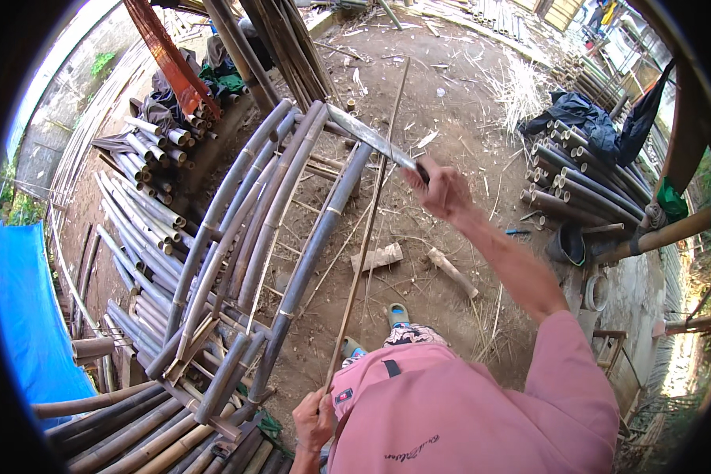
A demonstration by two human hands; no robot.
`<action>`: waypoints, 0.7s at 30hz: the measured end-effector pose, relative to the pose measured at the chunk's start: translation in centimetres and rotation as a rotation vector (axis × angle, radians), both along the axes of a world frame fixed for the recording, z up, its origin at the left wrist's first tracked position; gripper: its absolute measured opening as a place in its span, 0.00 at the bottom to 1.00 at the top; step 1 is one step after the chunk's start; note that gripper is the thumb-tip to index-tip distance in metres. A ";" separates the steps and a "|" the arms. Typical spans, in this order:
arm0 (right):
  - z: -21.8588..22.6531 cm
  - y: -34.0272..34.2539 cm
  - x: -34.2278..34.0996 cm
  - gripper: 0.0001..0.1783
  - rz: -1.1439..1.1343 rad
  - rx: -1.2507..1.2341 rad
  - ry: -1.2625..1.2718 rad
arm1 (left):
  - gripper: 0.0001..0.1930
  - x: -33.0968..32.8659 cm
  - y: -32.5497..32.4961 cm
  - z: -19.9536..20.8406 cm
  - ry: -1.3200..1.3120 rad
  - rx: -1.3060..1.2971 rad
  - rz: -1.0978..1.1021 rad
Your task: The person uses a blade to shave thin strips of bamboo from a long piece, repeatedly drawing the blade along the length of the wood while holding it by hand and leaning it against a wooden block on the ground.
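My right hand [441, 189] is closed around the dark handle of a machete [367, 136], held out in front of me with its long blade pointing left. In my left hand [314, 419], low beside my body, is the near end of a long thin bamboo strip [366, 237]. The strip slants up and away, and the blade crosses its far part; whether they touch I cannot tell. Just left of the strip stands a frame of dark bamboo poles [314, 237], with the blade's tip in line with its far end.
Stacked bamboo poles lie at left [146, 229] and right [592, 186]. A short bamboo piece [378, 257] and a cut log [453, 272] rest on the dirt floor near my feet. A blue tarp [28, 292] hangs far left; pale shavings [517, 91] litter the far ground.
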State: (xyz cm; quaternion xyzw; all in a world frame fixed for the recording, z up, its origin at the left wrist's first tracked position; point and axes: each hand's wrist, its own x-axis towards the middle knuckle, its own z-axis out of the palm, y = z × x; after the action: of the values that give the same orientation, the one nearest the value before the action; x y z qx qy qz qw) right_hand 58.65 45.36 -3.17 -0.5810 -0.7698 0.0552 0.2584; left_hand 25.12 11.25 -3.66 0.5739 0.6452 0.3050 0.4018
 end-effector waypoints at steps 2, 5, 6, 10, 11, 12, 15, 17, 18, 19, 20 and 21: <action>0.5 -1.0 -1.3 0.36 0.207 0.033 0.037 | 0.11 -1.2 -0.1 0.0 0.032 -0.003 -0.001; -0.2 1.1 1.2 0.35 0.194 0.136 -0.012 | 0.11 -1.4 -0.3 0.3 0.069 0.042 -0.053; 1.9 1.5 1.0 0.35 0.059 -0.002 -0.014 | 0.11 -1.3 -0.4 0.4 0.075 0.059 -0.064; 1.1 0.5 -0.2 0.36 0.130 0.092 -0.018 | 0.09 -2.0 -1.6 -0.1 0.089 0.047 -0.050; 1.0 0.3 -0.3 0.36 0.228 0.190 -0.038 | 0.09 -2.3 -1.6 -0.2 0.093 0.053 -0.062; 1.0 -0.1 -0.3 0.35 0.336 0.277 -0.065 | 0.09 -2.1 -2.0 -0.2 0.087 0.047 -0.067; 1.6 3.5 3.0 0.36 0.085 0.215 -0.109 | 0.09 -0.9 -1.3 1.0 0.060 0.061 -0.084; 2.2 4.3 3.8 0.37 0.074 0.238 -0.178 | 0.09 -0.3 -0.9 0.9 0.040 0.078 -0.072; 2.3 4.4 3.4 0.36 0.083 0.253 -0.184 | 0.09 -0.6 -1.1 0.2 0.041 0.086 -0.064; 2.5 4.5 3.0 0.36 0.092 0.268 -0.190 | 0.09 -1.0 -1.4 -0.2 0.043 0.093 -0.055; 2.3 4.3 2.9 0.35 0.108 0.276 -0.211 | 0.08 -1.7 -2.0 -0.5 0.053 0.076 -0.054; 2.8 4.9 3.7 0.35 0.024 0.152 -0.205 | 0.08 -2.4 -2.9 -0.9 0.059 0.067 -0.050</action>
State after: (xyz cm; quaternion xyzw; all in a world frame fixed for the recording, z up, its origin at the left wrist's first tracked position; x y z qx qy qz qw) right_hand 62.36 50.25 -0.39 -0.5530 -0.8012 -0.0598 0.2206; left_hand 22.69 8.39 -4.58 0.6118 0.6316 0.2992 0.3705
